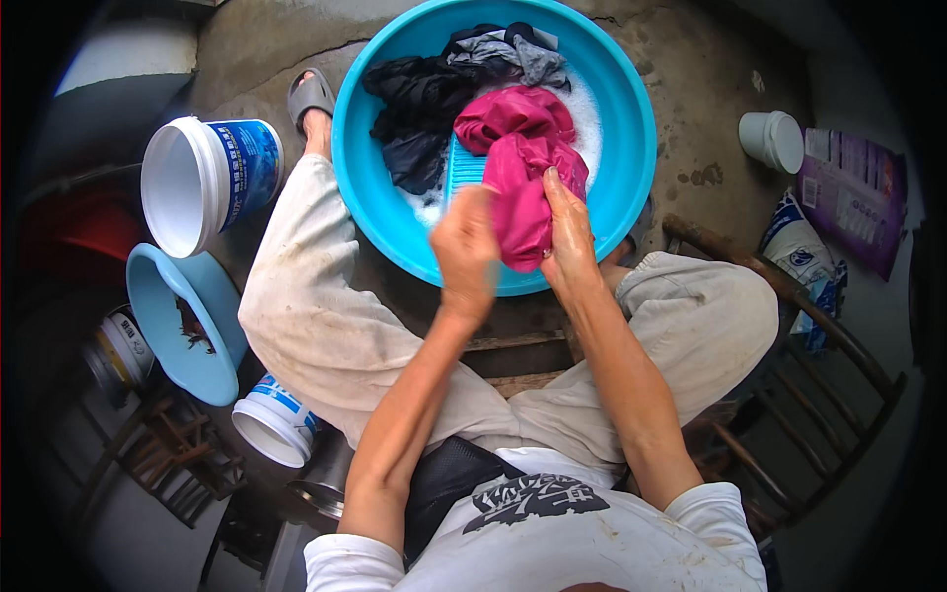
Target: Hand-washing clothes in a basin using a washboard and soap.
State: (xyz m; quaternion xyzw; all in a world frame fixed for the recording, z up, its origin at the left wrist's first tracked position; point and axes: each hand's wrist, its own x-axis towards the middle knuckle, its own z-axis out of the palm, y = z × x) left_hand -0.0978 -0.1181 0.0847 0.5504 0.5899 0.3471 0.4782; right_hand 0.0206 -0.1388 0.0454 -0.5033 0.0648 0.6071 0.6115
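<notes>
A bright pink wet garment lies bunched over the near part of a blue plastic basin. My right hand grips its right side, thumb on top. Blurred by motion, my left hand is curled at the garment's left edge; whether it pinches any cloth cannot be told. Under the pink cloth a blue ribbed washboard partly shows. Black garments lie at the basin's left, and a grey cloth with dark pieces is at the far side. White suds surround the clothes.
At the left stand a white bucket with a blue label, a light blue tub and a smaller white bucket. To the right are a white cup-like container, a purple printed package, a plastic bag and a wooden chair.
</notes>
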